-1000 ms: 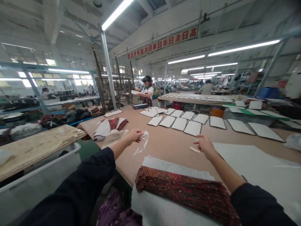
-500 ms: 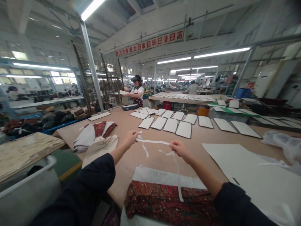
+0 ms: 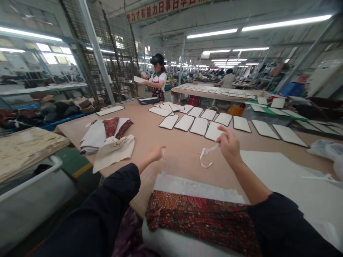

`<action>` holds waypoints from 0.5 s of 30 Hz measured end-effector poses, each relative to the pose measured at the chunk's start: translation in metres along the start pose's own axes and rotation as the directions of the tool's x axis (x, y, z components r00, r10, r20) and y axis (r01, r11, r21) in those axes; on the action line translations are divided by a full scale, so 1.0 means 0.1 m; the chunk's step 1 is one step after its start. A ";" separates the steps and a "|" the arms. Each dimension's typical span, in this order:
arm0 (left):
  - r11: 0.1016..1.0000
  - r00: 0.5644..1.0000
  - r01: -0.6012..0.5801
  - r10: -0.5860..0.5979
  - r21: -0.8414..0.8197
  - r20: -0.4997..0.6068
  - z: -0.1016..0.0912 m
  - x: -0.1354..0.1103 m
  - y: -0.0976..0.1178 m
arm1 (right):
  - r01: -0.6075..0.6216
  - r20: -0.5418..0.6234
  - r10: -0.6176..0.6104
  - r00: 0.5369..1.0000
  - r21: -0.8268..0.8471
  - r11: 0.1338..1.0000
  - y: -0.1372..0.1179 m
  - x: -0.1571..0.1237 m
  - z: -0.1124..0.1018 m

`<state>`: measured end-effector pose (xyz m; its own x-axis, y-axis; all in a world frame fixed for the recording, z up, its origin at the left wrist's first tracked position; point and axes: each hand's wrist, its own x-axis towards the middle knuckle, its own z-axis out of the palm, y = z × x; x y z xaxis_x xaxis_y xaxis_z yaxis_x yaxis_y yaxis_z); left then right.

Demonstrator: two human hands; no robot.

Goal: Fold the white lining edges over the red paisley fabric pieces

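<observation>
My right hand (image 3: 229, 145) is raised over the brown table (image 3: 174, 150) and pinches one end of a thin white strip (image 3: 205, 157), which dangles in a loop toward the tabletop. My left hand (image 3: 157, 153) reaches forward low over the table with its fingers curled; a small white bit shows at its fingertips. Both sleeves are dark. Close in front of me lies a stack of red patterned fabric (image 3: 198, 217) on white backing sheets (image 3: 193, 187).
A pile of white and red pieces (image 3: 104, 130) with a beige cloth (image 3: 115, 151) lies at the left. Rows of white panels (image 3: 199, 125) cover the far table. A large white sheet (image 3: 281, 171) lies right. A person (image 3: 157, 76) stands beyond. A grey bin (image 3: 32, 189) sits left.
The strip was stretched between both hands; now only my right hand holds it, lifted to the right, and my left hand has let go and dropped lower. The camera tilted down.
</observation>
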<state>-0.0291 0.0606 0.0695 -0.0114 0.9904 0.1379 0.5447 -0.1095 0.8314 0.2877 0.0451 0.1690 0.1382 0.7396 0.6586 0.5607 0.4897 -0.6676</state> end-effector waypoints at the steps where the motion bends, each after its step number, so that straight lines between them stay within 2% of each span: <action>1: 1.000 0.999 -0.012 0.012 0.004 0.036 0.08 -0.09 -0.01 | -0.024 -0.047 0.028 0.998 0.090 0.996 -0.05 -0.01 -0.02; 3: 0.999 0.993 -0.036 0.036 -0.002 0.113 0.25 -0.29 0.01 | -0.086 -0.028 0.097 0.995 0.271 0.959 -0.11 -0.09 -0.01; 5: 0.996 0.976 -0.046 0.061 -0.076 0.208 0.42 -0.47 0.08 | -0.230 0.145 0.186 0.972 0.411 0.882 -0.14 -0.27 0.07; 7: 0.967 0.957 0.026 0.051 -0.255 0.287 0.58 -0.62 0.21 | -0.437 0.361 0.280 0.889 0.494 0.751 -0.15 -0.51 0.20; 8: 0.924 0.948 0.099 0.026 -0.370 0.319 0.66 -0.69 0.29 | -0.520 0.427 0.320 0.846 0.528 0.671 -0.15 -0.63 0.27; 10: 0.777 0.927 0.255 -0.026 -0.576 0.374 0.81 -0.82 0.45 | -0.611 0.493 0.364 0.790 0.589 0.529 -0.16 -0.86 0.40; 13: 0.574 0.902 0.388 -0.074 -0.721 0.426 0.98 -0.97 0.63 | -0.640 0.518 0.378 0.767 0.654 0.403 -0.17 -1.08 0.50; 15: 0.508 0.890 0.431 -0.106 -0.745 0.443 1.04 -1.06 0.70 | -0.632 0.515 0.371 0.773 0.679 0.375 -0.19 -1.16 0.51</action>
<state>0.0978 -0.0434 0.0572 0.3038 0.9308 -0.2034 -0.3532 0.3083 0.8833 0.2193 -0.0267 0.0873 -0.1052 0.9910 0.0831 -0.4308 0.0299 -0.9019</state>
